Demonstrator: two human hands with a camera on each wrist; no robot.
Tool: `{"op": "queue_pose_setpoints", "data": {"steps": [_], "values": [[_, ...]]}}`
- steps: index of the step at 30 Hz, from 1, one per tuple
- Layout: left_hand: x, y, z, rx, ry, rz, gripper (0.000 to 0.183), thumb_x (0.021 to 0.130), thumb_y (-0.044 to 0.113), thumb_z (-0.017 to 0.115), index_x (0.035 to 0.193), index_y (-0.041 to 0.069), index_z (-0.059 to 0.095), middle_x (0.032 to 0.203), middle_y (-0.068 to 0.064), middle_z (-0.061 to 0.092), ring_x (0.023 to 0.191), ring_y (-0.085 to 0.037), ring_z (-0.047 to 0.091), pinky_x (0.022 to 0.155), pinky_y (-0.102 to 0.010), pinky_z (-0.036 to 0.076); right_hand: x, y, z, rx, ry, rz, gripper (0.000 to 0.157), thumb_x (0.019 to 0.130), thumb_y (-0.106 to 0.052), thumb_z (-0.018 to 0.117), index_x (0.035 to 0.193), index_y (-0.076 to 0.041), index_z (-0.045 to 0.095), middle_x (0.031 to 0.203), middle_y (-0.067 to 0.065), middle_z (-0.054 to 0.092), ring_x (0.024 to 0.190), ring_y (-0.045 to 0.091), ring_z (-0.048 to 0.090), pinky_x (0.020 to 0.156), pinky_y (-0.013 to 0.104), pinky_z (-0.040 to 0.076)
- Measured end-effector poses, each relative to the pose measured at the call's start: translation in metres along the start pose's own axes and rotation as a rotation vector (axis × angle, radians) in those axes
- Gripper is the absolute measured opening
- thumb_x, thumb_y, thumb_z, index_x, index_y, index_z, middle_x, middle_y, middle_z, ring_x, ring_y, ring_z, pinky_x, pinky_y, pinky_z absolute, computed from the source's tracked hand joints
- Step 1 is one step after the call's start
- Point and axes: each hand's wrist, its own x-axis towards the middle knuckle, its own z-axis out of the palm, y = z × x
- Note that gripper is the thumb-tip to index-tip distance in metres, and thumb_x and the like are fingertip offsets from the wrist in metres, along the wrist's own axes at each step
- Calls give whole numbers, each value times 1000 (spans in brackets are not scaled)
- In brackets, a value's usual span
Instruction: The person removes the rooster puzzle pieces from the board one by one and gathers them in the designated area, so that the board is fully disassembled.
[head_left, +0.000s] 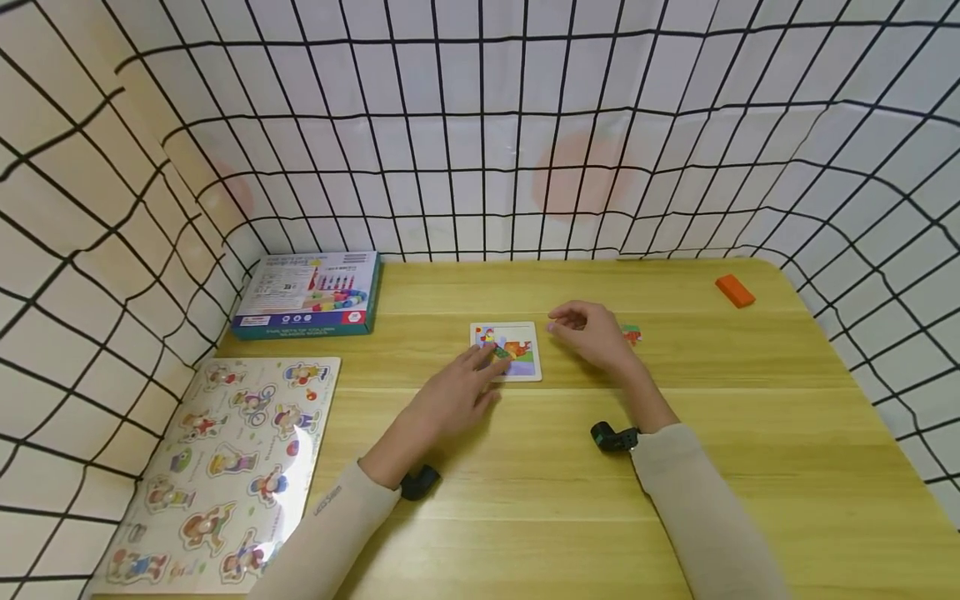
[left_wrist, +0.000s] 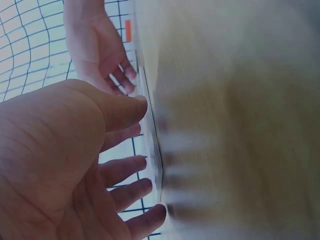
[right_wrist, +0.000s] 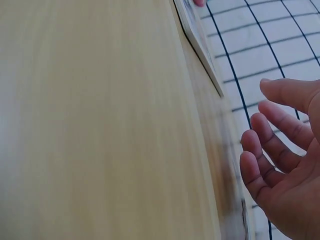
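A small picture puzzle board (head_left: 527,372) with a white border and colourful pieces lies flat on the table. Over its left part my left hand (head_left: 453,393) spreads its relaxed fingers, the fingertips overlapping the picture in the head view. To the board's right my right hand (head_left: 591,335) hovers with loosely bent fingers and nothing between them, as the right wrist view also shows. Just beyond that hand is a small red and green puzzle piece (head_left: 632,335), partly hidden by it. In the left wrist view the board's edge (left_wrist: 156,150) runs beside the left fingertips.
A large peg puzzle board (head_left: 247,492) with cartoon figures covers the left side of the wooden table (head_left: 540,517). Behind it sits a toy box (head_left: 307,296). An orange block (head_left: 735,291) lies far right. Black wire mesh (head_left: 480,133) encloses the table's back and sides.
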Motion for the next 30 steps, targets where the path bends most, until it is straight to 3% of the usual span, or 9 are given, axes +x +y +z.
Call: {"op": "queue_pose_setpoints", "data": {"steps": [8, 17, 25, 30], "values": [[-2, 4, 2, 51, -35, 3, 54, 108, 35, 54, 158, 18, 44, 169, -12, 30, 155, -34, 31, 127, -46, 29, 4, -13, 21, 11, -35, -28, 24, 99, -26, 71, 116, -10, 73, 107, 9, 74, 98, 24, 67, 87, 37, 54], [5, 5, -1, 65, -40, -6, 52, 107, 35, 56, 155, 17, 49, 166, -13, 36, 154, -31, 35, 126, -44, 32, 9, -25, 41, 32, -52, -49, 26, 99, -26, 71, 117, -8, 73, 106, 8, 74, 95, 22, 67, 85, 35, 55], [8, 6, -4, 36, -70, -19, 54, 106, 34, 57, 156, 16, 48, 167, -13, 34, 154, -32, 34, 126, -45, 32, 13, -33, 52, 28, -73, -56, 21, 99, -21, 69, 116, -9, 74, 100, 7, 73, 87, 21, 66, 76, 30, 55], [7, 6, -6, -2, -93, -21, 59, 104, 39, 60, 157, 15, 46, 167, -14, 32, 156, -32, 31, 127, -45, 29, 12, -35, 55, 20, -82, -36, 20, 100, -20, 69, 115, -9, 74, 101, 8, 73, 90, 21, 66, 79, 32, 54]]}}
